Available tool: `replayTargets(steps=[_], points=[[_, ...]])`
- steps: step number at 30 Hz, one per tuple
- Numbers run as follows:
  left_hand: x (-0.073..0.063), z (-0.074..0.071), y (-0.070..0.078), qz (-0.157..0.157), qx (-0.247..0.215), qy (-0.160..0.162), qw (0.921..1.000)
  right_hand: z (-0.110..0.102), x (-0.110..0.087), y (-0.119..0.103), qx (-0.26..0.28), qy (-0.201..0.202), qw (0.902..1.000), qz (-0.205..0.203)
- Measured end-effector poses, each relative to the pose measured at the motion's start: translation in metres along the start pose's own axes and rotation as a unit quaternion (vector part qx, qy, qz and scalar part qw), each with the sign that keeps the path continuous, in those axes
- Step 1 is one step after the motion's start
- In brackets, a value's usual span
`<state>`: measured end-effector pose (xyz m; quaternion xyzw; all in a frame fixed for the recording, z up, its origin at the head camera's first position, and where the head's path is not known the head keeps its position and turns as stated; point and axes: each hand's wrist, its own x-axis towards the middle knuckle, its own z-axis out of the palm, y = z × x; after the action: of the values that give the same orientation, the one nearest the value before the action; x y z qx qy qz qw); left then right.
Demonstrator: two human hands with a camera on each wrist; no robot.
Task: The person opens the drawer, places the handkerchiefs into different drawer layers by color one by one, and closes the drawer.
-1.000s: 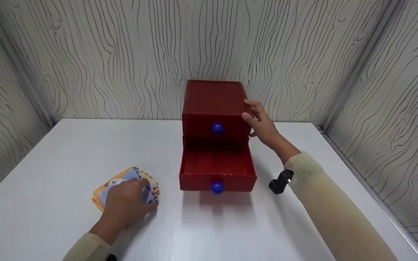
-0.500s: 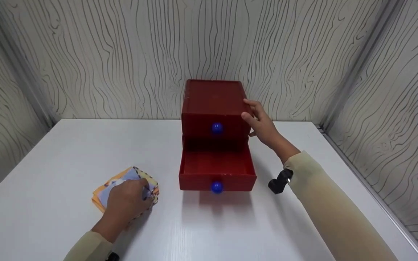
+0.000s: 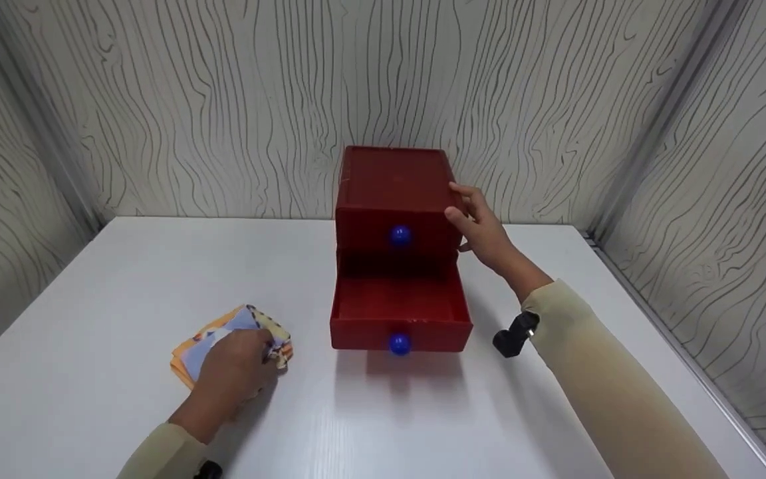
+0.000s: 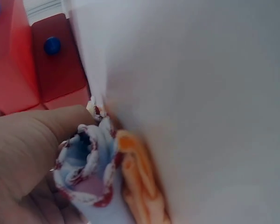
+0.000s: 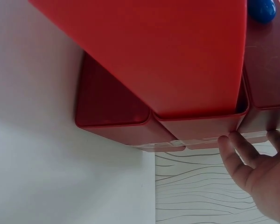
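A red drawer cabinet (image 3: pixel 396 176) stands at the back of the white table, its middle drawer (image 3: pixel 399 299) pulled out with nothing visible inside. Two folded cloths lie to the left, a patterned blue cloth (image 3: pixel 242 320) over an orange cloth (image 3: pixel 182 356). My left hand (image 3: pixel 233 366) pinches the near right edge of the blue cloth (image 4: pixel 95 172), which curls up between thumb and fingers in the left wrist view. The orange cloth (image 4: pixel 140 182) sits beneath it. My right hand (image 3: pixel 486 233) rests against the cabinet's right side, fingers fairly straight, also seen touching it in the right wrist view.
Blue round knobs mark the closed top drawer (image 3: pixel 396 226) and the pulled-out one. A wood-grain panel (image 3: pixel 223 106) rises behind the table, with further panels at both sides. The table's right edge (image 3: pixel 695 372) runs beside my right arm.
My left fingers have drawn together on the blue cloth, and its near right edge has bunched and lifted. The right hand and the cabinet have stayed put.
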<state>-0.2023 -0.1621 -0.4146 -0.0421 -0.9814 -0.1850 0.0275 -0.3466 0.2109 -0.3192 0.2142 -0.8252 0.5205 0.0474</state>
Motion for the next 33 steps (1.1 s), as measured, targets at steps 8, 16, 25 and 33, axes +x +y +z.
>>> replayTargets(steps=[8, 16, 25, 33], points=[[0.000, -0.022, -0.002, 0.004, -0.016, 0.029, 0.9994, 0.000, -0.002, 0.001, 0.000, 0.004, 1.0000, -0.001], [-0.005, -0.051, 0.003, -0.027, -0.046, 0.013, 0.9985, -0.002, 0.000, 0.000, 0.012, 0.002, 0.9999, 0.006], [-0.013, -0.069, 0.008, 0.001, -0.058, 0.062, 0.9964, -0.002, -0.001, -0.001, 0.005, 0.001, 1.0000, 0.004], [-0.017, -0.083, 0.019, 0.036, -0.058, 0.162, 0.9845, 0.001, -0.006, -0.010, -0.008, -0.003, 0.9999, 0.005]])
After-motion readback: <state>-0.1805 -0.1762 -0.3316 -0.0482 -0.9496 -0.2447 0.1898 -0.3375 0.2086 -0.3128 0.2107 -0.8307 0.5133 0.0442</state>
